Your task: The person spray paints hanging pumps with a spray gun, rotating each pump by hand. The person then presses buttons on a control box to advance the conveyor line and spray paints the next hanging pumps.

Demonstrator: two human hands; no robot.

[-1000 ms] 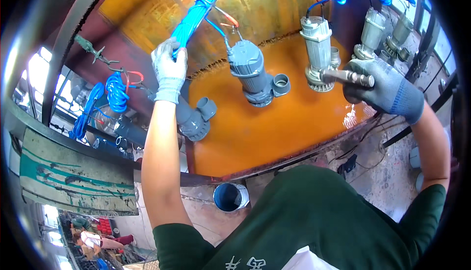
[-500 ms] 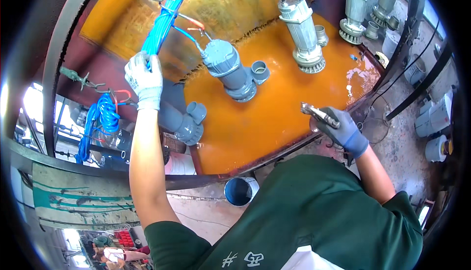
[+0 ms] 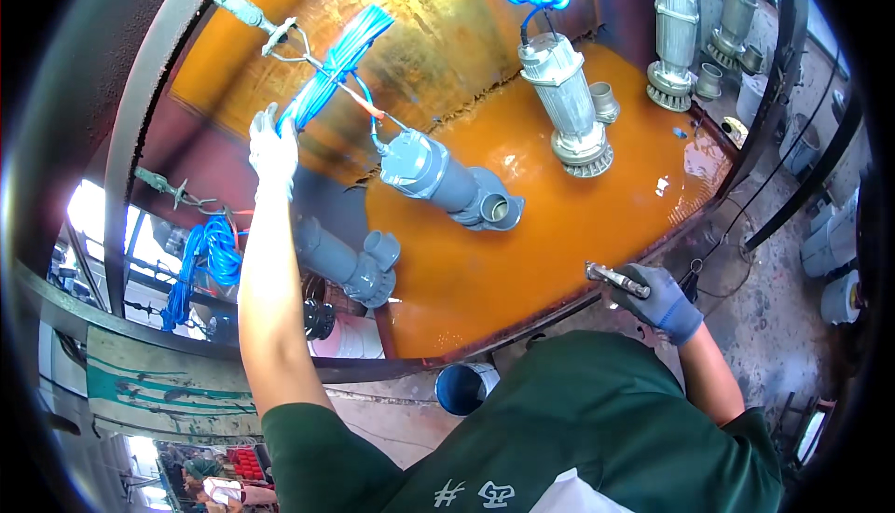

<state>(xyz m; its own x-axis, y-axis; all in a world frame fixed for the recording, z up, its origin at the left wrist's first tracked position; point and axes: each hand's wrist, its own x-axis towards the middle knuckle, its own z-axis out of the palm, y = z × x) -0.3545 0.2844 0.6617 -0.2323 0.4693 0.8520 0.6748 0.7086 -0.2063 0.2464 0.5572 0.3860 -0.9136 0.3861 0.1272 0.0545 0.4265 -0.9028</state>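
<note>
My left hand (image 3: 273, 154), in a white glove, is closed at the lower end of a bundled blue cable (image 3: 336, 67). That cable hangs with a grey submersible pump (image 3: 433, 175) from a hook and chain (image 3: 289, 39). The pump leans, its round outlet turned to the right. My right hand (image 3: 667, 308), in a grey-blue glove, grips a metal spray gun (image 3: 617, 280), its nozzle pointing left over the orange tray floor (image 3: 503, 284). The gun's lower part is hidden by the hand.
Another grey pump (image 3: 340, 261) hangs at left beside a coiled blue cable (image 3: 222, 250). A silver pump (image 3: 564, 93) hangs to the right, with more pumps (image 3: 675, 42) beyond. A dark frame post (image 3: 126, 159) stands at left. A bucket (image 3: 466, 388) sits below the tray edge.
The near grey pump has turned, its outlet swinging down and its body tilting more. My view has shifted, so the hanging blue coils at the top show more. The spray gun stays in my right hand.
</note>
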